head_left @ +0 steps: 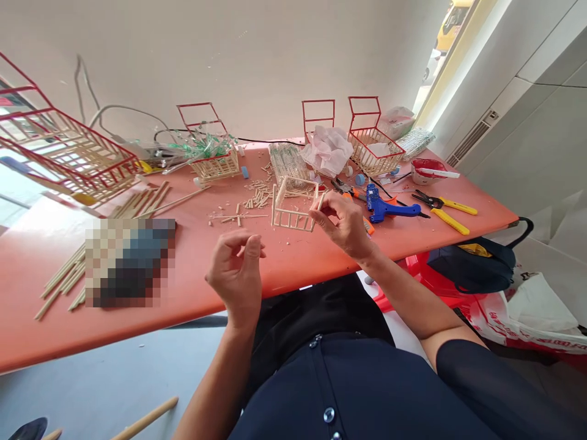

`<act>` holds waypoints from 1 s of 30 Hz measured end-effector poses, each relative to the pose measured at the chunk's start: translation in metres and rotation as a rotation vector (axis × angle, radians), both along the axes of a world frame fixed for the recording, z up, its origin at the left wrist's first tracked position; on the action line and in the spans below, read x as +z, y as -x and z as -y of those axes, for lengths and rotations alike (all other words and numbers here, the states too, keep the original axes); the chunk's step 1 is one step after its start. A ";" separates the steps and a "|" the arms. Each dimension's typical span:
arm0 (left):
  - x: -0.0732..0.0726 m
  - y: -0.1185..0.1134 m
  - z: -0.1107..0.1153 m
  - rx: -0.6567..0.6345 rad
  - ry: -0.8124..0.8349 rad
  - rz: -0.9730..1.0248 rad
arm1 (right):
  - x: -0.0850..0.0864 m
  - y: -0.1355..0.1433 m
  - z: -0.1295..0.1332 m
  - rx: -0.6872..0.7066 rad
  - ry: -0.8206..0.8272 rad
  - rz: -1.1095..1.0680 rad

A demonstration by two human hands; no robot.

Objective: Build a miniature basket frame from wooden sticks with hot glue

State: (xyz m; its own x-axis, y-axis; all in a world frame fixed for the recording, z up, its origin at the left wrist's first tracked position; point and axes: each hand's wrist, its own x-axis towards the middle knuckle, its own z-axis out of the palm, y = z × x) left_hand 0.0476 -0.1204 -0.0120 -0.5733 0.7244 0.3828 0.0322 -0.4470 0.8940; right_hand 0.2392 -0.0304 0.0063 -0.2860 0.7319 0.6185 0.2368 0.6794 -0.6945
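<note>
Gripping slatted pale-wood frame (296, 219), right hand (342, 223), orange tabletop (293, 256)

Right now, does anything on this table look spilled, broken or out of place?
Short stick pieces lie scattered left of the small wooden frame in your right hand, in no order, so they look stray. I see no clear damage.

Large red-rimmed wooden-stick trolley (92, 132): cropped at left edge | Dark tabletop object (137, 269): pixelated, unidentifiable | Small red-handled trolley (318, 118): largely behind crumpled whitish sheet (328, 151) | Small unpainted wooden-stick basket (293, 213): one corner behind right hand (343, 226) | Orange-handled tool (368, 226): partly behind same hand | Red-printed white plastic bag (509, 324): cropped at right edge, lettering illegible
</note>
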 end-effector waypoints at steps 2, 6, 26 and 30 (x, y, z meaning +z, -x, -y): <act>0.007 0.011 -0.006 -0.019 0.022 -0.094 | 0.001 0.001 0.001 -0.013 -0.067 0.050; 0.023 0.023 -0.024 -0.089 0.084 -0.248 | -0.001 0.001 0.001 -0.009 -0.132 0.113; 0.053 0.094 -0.088 -0.457 0.159 -0.553 | 0.032 -0.003 -0.021 0.047 -0.078 0.081; 0.051 0.097 -0.114 -0.580 0.271 -0.375 | 0.044 0.005 -0.040 0.187 0.040 0.289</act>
